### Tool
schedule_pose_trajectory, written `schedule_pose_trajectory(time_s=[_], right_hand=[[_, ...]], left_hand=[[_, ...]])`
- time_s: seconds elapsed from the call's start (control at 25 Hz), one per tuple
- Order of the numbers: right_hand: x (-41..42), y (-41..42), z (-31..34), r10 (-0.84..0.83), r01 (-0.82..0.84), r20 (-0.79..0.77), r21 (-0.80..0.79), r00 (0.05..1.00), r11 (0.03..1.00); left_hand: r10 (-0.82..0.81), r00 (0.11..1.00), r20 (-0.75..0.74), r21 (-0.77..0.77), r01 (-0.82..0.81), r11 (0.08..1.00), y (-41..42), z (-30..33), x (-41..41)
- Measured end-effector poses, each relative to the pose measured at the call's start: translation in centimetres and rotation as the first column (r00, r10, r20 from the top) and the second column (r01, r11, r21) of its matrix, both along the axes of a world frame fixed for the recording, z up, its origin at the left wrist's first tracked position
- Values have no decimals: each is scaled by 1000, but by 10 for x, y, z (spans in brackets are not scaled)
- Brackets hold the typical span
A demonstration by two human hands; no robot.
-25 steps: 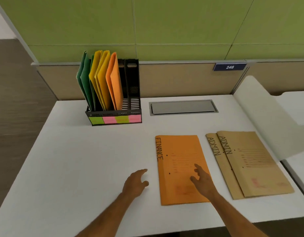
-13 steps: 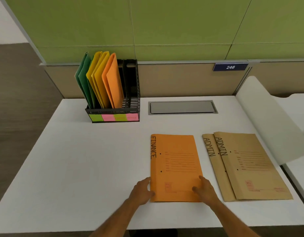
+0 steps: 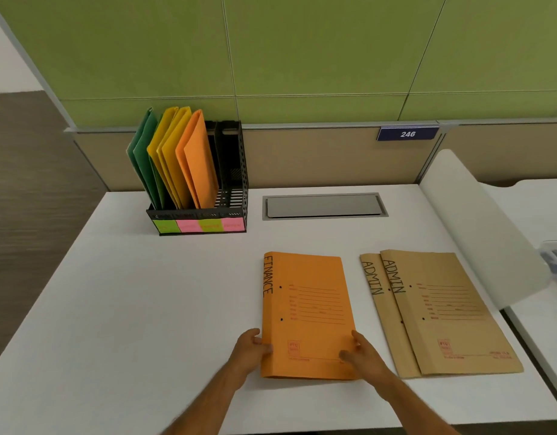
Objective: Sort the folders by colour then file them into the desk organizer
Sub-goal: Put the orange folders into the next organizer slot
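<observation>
The orange FINANCE folder (image 3: 305, 312) lies on the white desk (image 3: 145, 309), in front and to the right of the black desk organizer (image 3: 205, 196). The left hand (image 3: 250, 351) grips its spine edge; the right hand (image 3: 363, 356) apparently grasps its right edge. Two brown ADMIN folders (image 3: 437, 312) lie overlapped further right of the organizer.

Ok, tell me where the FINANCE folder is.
Head view: the orange FINANCE folder lies on the desk, held between both hands, left of the ADMIN folders.

White desk (image 3: 145, 309) against green partition (image 3: 302, 51); brown floor (image 3: 29, 171) at left
</observation>
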State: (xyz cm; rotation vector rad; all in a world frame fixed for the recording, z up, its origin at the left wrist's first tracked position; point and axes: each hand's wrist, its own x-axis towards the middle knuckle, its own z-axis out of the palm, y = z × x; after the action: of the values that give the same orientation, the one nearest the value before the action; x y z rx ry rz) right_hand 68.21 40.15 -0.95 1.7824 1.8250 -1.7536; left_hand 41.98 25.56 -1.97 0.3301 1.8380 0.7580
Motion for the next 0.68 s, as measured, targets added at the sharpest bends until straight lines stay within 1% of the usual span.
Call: schedule_pose_trajectory(time_s=[0.08, 0.16, 0.24, 0.44, 0.56, 0.68], right_hand=[[-3, 1, 0, -13, 14, -20, 18, 1000, 1000], [-17, -2, 7, -39, 42, -84, 41, 996, 998], [-24, 2, 11, -60, 64, -101, 32, 993, 997], [-29, 2, 13, -90, 92, -152, 5, 984, 996], [-53, -1, 23, -85, 95, -209, 35, 974, 995], [-89, -6, 34, -143, 164, -258, 60, 955, 985]], left_hand=[[58, 997, 55, 52, -61, 997, 5, 3, -2], [80, 995, 56, 103, -85, 991, 7, 16, -11], [109, 991, 79, 130, -119, 984, 12, 21, -13], [119, 993, 21, 207, -121, 971, 13, 35, -22], [125, 992, -16, 242, -118, 963, 2, 44, -53], [155, 988, -25, 250, -144, 957, -15, 52, -91]])
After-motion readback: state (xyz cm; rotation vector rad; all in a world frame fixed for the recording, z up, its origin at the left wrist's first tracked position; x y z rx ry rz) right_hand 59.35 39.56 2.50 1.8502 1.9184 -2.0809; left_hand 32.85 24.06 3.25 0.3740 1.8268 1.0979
